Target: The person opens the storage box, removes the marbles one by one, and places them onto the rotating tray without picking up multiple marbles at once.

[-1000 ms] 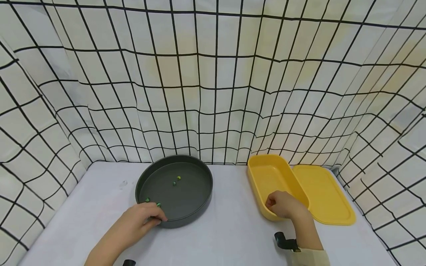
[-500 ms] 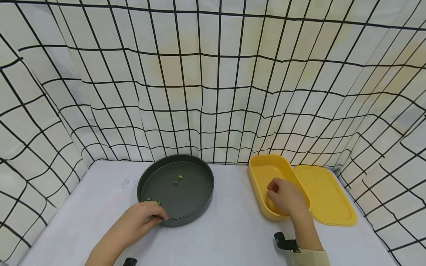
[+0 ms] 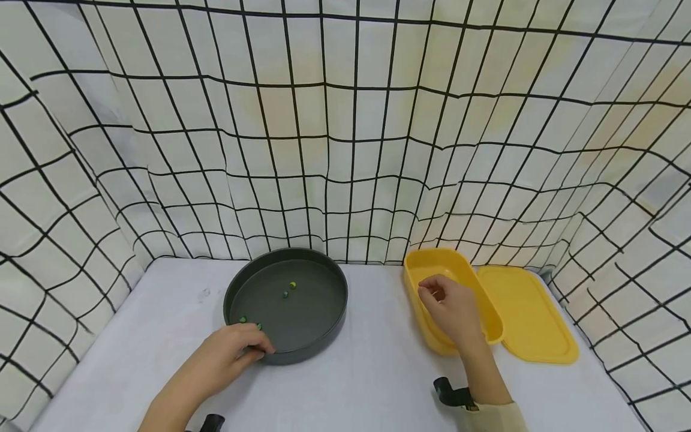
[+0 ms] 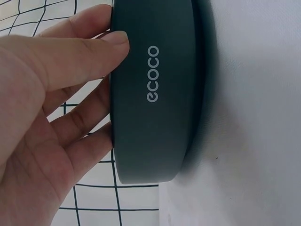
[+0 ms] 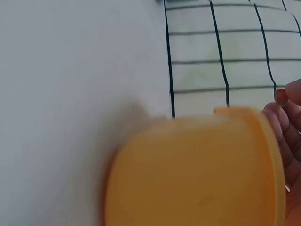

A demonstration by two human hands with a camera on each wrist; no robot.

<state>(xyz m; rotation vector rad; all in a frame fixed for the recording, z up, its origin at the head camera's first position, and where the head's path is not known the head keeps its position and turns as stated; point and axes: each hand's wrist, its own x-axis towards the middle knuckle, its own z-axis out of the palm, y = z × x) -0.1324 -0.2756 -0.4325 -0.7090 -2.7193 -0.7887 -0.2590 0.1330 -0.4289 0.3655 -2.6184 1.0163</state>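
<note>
My left hand (image 3: 232, 355) grips the near rim of a round dark grey-green pan (image 3: 310, 345). In the left wrist view the thumb (image 4: 115, 42) lies on the outer wall marked "ecoco", with the other fingers behind the rim. Several small green bits, one a yellower green bit (image 3: 293, 285), lie inside the pan. Over the yellow rectangular box (image 3: 442, 261) hovers my right hand (image 3: 453, 309), thumb and forefinger together. A small round orange-red piece (image 5: 281, 96) shows at its fingertips in the right wrist view; the hand hides part of the box's inside.
A flat yellow lid (image 3: 531, 315) lies against the right side of the box. White cloth covers the table (image 3: 372, 372), and a white wall with a black grid (image 3: 345, 162) rises behind and at both sides.
My right hand has lifted out of the yellow box and shifted slightly left, towards the far side. My left hand keeps its hold on the pan rim.
</note>
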